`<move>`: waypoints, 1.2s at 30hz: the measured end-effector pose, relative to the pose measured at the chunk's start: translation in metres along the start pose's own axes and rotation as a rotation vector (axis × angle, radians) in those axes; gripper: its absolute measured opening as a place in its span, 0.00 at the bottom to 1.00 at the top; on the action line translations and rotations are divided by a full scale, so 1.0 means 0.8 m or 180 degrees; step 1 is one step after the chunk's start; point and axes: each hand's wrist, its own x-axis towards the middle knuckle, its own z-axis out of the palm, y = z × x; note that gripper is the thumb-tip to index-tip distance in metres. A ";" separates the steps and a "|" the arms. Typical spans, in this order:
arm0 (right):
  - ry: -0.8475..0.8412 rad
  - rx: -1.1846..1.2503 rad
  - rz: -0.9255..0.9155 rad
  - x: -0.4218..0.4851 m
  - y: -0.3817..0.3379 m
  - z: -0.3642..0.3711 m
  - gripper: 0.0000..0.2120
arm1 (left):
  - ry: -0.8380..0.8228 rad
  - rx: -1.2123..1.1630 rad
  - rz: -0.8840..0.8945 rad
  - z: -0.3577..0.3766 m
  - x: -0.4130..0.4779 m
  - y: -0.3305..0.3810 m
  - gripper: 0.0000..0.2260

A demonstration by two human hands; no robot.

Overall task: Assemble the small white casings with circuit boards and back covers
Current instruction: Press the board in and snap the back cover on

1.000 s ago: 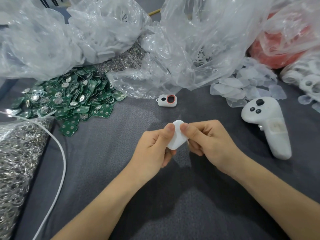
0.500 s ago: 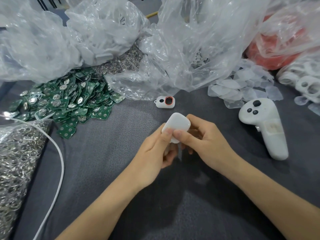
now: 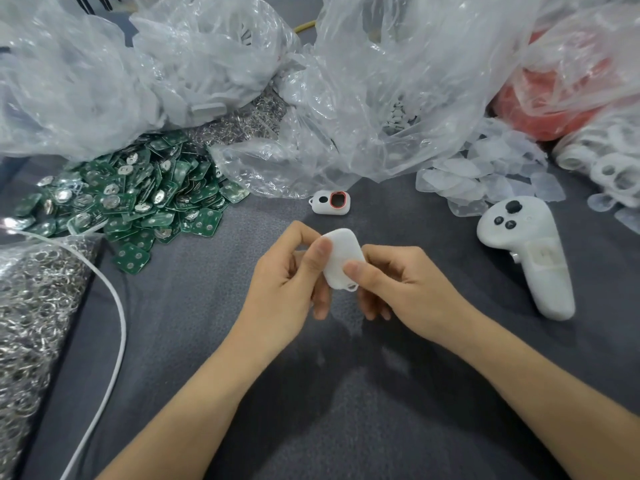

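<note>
A: Where is the white casing (image 3: 341, 259) found?

B: It is held above the grey table (image 3: 311, 410), near the middle, between both hands. It is tilted, with its smooth side turned up and a small loop at its lower end.

A: How is it gripped?

B: It is pinched by the left hand (image 3: 287, 282), the thumb laid on its upper left edge and the fingers curled beneath. It is pinched as well by the right hand (image 3: 398, 285), the thumb pressed on its lower right part and the fingers tucked under it.

A: What is seen of the other parts?

B: A heap of green circuit boards (image 3: 138, 199) is spread at the far left of the table. A second small casing (image 3: 330, 202), with a red-rimmed opening and a dark dot, is laid flat just beyond the hands, apart from them. Translucent covers (image 3: 485, 178) are piled at the far right.

A: And around these?

B: Crumpled clear plastic bags (image 3: 398, 81) are heaped along the back. A white controller (image 3: 523, 251) is laid to the right of the hands. A bag of metal rings (image 3: 31, 306) is placed at the left edge, and a white cable (image 3: 114, 327) is run beside it.
</note>
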 end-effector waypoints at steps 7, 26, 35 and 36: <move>-0.0029 -0.0022 0.0027 -0.005 -0.002 -0.005 0.26 | -0.0506 -0.0101 -0.0315 -0.001 0.002 0.001 0.17; 0.0202 -0.2694 -0.1374 0.002 0.016 -0.004 0.18 | 0.0134 0.0975 -0.0316 -0.007 0.003 -0.012 0.08; 0.0286 -0.1727 -0.1073 -0.010 -0.017 0.000 0.14 | 0.0498 0.2199 0.0081 -0.010 0.005 -0.011 0.08; 0.0293 -0.1553 -0.1107 -0.012 -0.025 0.001 0.13 | 0.0517 0.2353 0.0076 -0.010 0.004 -0.012 0.06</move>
